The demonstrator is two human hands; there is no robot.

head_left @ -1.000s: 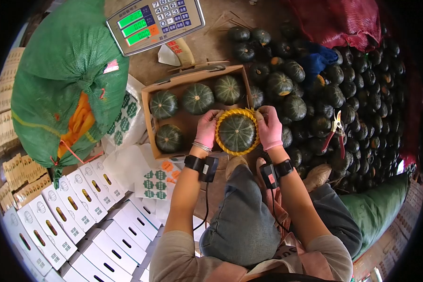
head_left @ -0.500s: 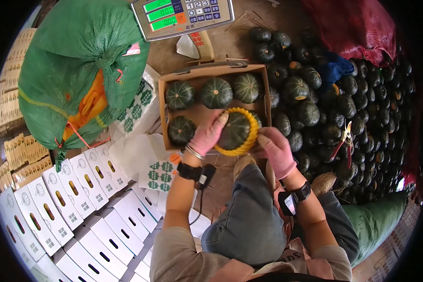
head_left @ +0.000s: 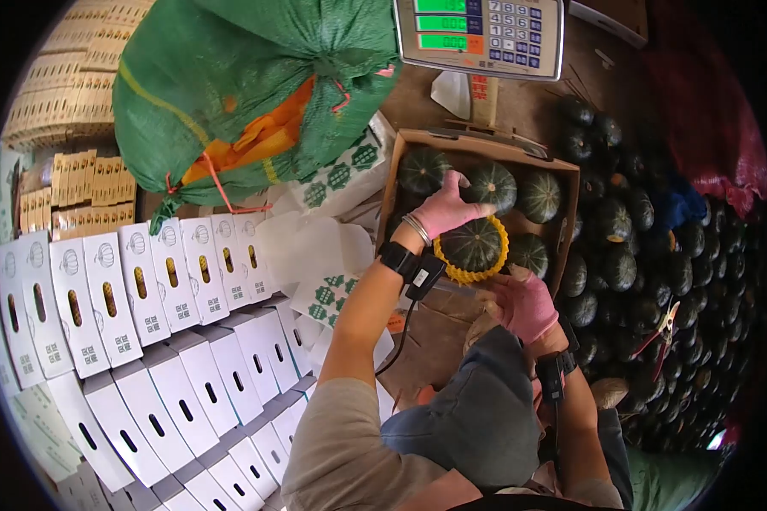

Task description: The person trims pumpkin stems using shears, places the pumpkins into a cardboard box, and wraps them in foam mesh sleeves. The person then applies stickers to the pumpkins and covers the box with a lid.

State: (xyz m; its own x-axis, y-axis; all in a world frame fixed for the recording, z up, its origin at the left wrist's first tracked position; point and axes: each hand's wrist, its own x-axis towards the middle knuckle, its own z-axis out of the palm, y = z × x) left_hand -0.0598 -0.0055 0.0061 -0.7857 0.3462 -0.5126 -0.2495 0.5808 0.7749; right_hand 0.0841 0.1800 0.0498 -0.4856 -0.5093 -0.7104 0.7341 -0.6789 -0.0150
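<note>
My left hand [head_left: 450, 207], in a pink glove, reaches into a cardboard box [head_left: 571, 220]. Its thumb and forefinger are spread beside a dark green pumpkin [head_left: 493, 187], with no pumpkin visibly lifted. Just below it, another pumpkin [head_left: 473, 245] sits in a yellow foam net [head_left: 504, 243]. My right hand [head_left: 524, 307], also pink-gloved, is at the box's near edge, close to the netted pumpkin's lower right side. Its fingers look loosely extended. Other bare pumpkins in the box include one at top left [head_left: 424, 170], one at top right [head_left: 539, 196] and one at lower right [head_left: 528, 254].
A scale [head_left: 481, 38] with green displays stands beyond the box. A green mesh sack [head_left: 239, 94] lies at upper left, above rows of white cartons [head_left: 153, 375]. Many pumpkins [head_left: 618, 268] are heaped at right, with red-handled pruning shears [head_left: 663, 332] on them.
The netted pumpkin has gone from between both hands to lying in the box. My left hand has moved above it, and my right hand has drawn toward my knees. The view has turned left.
</note>
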